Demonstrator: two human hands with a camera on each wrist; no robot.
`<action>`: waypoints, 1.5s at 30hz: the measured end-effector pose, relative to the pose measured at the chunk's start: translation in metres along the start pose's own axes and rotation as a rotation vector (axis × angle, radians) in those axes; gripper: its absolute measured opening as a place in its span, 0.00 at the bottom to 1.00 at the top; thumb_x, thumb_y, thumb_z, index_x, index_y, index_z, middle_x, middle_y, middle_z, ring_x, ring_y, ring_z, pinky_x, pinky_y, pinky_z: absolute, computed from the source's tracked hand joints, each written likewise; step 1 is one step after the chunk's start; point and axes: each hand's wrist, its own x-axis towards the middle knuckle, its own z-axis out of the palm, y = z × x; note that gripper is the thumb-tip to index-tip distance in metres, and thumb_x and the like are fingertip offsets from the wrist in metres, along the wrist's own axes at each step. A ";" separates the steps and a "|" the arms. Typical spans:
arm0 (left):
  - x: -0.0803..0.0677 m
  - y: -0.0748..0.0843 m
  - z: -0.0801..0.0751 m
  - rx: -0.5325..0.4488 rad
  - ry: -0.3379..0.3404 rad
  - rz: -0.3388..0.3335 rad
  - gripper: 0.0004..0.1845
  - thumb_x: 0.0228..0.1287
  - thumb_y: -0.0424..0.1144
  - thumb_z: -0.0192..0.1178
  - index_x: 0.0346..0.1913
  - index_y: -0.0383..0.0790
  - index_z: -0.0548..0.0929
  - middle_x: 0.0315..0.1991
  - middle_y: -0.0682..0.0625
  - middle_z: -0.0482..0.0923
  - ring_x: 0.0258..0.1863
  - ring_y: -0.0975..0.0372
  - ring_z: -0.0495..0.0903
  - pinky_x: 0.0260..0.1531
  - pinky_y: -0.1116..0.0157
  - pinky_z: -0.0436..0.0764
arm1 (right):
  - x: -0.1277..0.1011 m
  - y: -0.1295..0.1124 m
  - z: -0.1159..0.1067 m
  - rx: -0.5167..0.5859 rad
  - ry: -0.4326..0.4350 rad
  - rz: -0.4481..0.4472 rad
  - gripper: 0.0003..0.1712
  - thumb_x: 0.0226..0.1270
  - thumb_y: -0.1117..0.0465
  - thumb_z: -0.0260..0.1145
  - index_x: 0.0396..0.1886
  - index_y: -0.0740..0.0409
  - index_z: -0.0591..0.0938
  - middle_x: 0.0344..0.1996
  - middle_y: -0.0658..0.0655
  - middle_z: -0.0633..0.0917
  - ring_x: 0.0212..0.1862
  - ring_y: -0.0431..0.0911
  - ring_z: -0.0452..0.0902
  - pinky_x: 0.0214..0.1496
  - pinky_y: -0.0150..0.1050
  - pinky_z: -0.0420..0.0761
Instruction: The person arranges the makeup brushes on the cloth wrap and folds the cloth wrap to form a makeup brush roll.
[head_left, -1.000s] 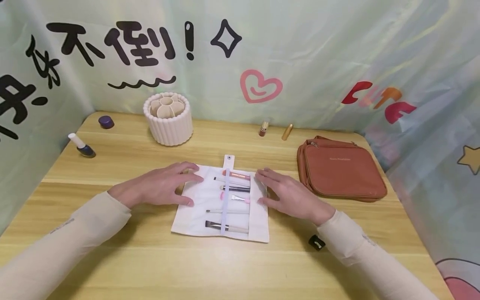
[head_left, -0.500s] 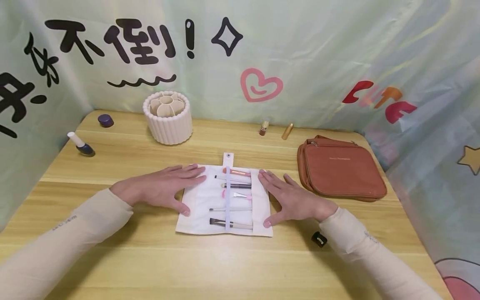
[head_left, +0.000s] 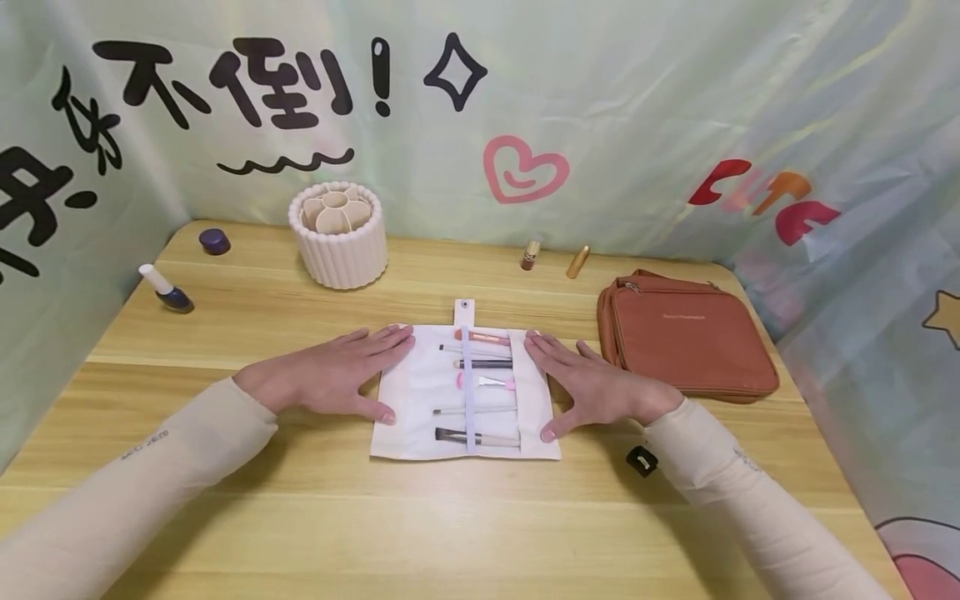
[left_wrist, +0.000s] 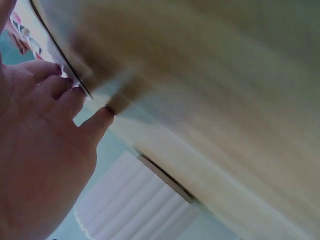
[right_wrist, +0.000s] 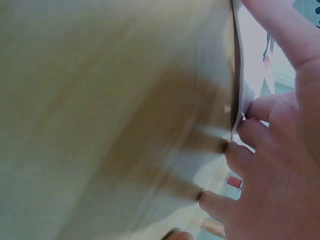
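Note:
A white cloth brush roll (head_left: 420, 392) lies unrolled at the middle of the wooden table (head_left: 300, 517). Several makeup brushes (head_left: 480, 385) lie across it under a pale elastic strap. My left hand (head_left: 337, 379) lies flat with its fingers straight, touching the roll's left edge. My right hand (head_left: 592, 387) lies flat the same way against the roll's right edge. In the left wrist view the fingers (left_wrist: 55, 90) meet the cloth edge (left_wrist: 65, 65). The right wrist view shows fingertips (right_wrist: 250, 130) at the cloth edge (right_wrist: 236, 90).
A brown zip pouch (head_left: 686, 333) lies right of the roll. A ribbed cream brush holder (head_left: 339, 237) stands at the back left. A nail polish bottle (head_left: 167, 292) and a purple cap (head_left: 214, 241) sit far left. Two gold lipstick parts (head_left: 555, 258) stand at the back. A small black object (head_left: 641, 460) lies by my right sleeve.
Both hands have slid the roll a little to the right and away from me. My right thumb has spread toward the roll's near corner.

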 end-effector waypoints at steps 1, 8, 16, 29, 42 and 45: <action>0.001 -0.001 -0.001 -0.007 -0.003 -0.002 0.60 0.72 0.69 0.64 0.89 0.37 0.47 0.91 0.41 0.39 0.90 0.44 0.41 0.86 0.37 0.46 | -0.001 0.000 0.001 -0.008 0.003 0.000 0.78 0.62 0.34 0.81 0.90 0.62 0.41 0.91 0.62 0.38 0.90 0.63 0.33 0.83 0.78 0.36; 0.002 -0.004 -0.004 -0.033 -0.023 -0.006 0.59 0.72 0.69 0.64 0.89 0.40 0.48 0.91 0.41 0.38 0.90 0.44 0.39 0.86 0.37 0.45 | -0.010 -0.009 0.006 -0.033 0.035 -0.011 0.72 0.68 0.35 0.77 0.90 0.64 0.43 0.90 0.65 0.40 0.90 0.65 0.36 0.83 0.77 0.42; -0.011 0.014 0.002 -0.106 0.014 0.047 0.53 0.69 0.69 0.68 0.89 0.60 0.56 0.91 0.44 0.42 0.90 0.43 0.42 0.84 0.37 0.53 | -0.028 -0.030 0.022 -0.007 0.039 -0.081 0.69 0.67 0.32 0.76 0.90 0.59 0.48 0.91 0.62 0.40 0.90 0.62 0.35 0.87 0.70 0.45; -0.021 0.028 0.023 -0.073 0.085 0.116 0.31 0.75 0.56 0.67 0.77 0.62 0.74 0.89 0.50 0.53 0.88 0.45 0.53 0.82 0.39 0.62 | -0.030 -0.028 0.025 -0.009 0.086 -0.146 0.50 0.79 0.43 0.70 0.89 0.51 0.58 0.90 0.60 0.47 0.90 0.62 0.39 0.87 0.66 0.52; -0.008 0.015 0.011 -0.296 0.267 0.041 0.08 0.80 0.49 0.66 0.53 0.52 0.86 0.60 0.56 0.87 0.58 0.61 0.84 0.60 0.52 0.83 | -0.017 -0.022 0.013 0.037 0.321 -0.135 0.18 0.88 0.57 0.61 0.65 0.58 0.87 0.71 0.59 0.84 0.77 0.57 0.76 0.77 0.59 0.75; -0.002 0.012 0.008 -0.311 0.279 0.008 0.05 0.80 0.45 0.67 0.48 0.50 0.85 0.58 0.53 0.87 0.58 0.59 0.85 0.62 0.50 0.83 | -0.011 -0.023 0.011 0.037 0.369 -0.110 0.16 0.88 0.56 0.61 0.62 0.58 0.87 0.68 0.58 0.86 0.73 0.55 0.81 0.73 0.57 0.80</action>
